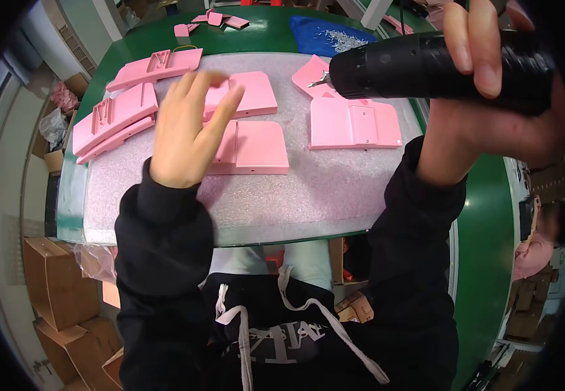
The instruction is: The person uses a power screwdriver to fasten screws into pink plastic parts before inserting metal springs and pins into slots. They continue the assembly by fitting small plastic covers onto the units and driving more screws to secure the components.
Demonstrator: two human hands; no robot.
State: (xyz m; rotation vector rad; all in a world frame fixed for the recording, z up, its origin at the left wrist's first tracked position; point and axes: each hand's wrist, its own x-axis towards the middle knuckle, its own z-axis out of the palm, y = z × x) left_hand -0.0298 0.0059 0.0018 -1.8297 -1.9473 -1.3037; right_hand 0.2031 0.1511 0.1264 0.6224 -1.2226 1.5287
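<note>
My right hand (pixel 500 127) grips a black electric screwdriver (pixel 393 68), held level at the upper right. Its bit points left, over a tilted pink plastic piece (pixel 304 78). Just below that piece lies a pink panel (pixel 334 124) with a raised rectangular section. My left hand (pixel 184 133), slightly blurred, hovers with fingers apart and nothing in them. It partly covers two pink panels, an upper one (pixel 257 91) and a lower one (pixel 263 146). To its left sit stacked pink panels (pixel 123 111), with another long pink panel (pixel 188 60) behind them.
Foam sheeting (pixel 282 205) covers much of the green table (pixel 145 36). A blue bag (pixel 305 31) at the back carries a pile of small screws (pixel 346 41). Small pink parts (pixel 214 18) lie at the far edge. Cardboard boxes (pixel 61 280) stand on the floor at left.
</note>
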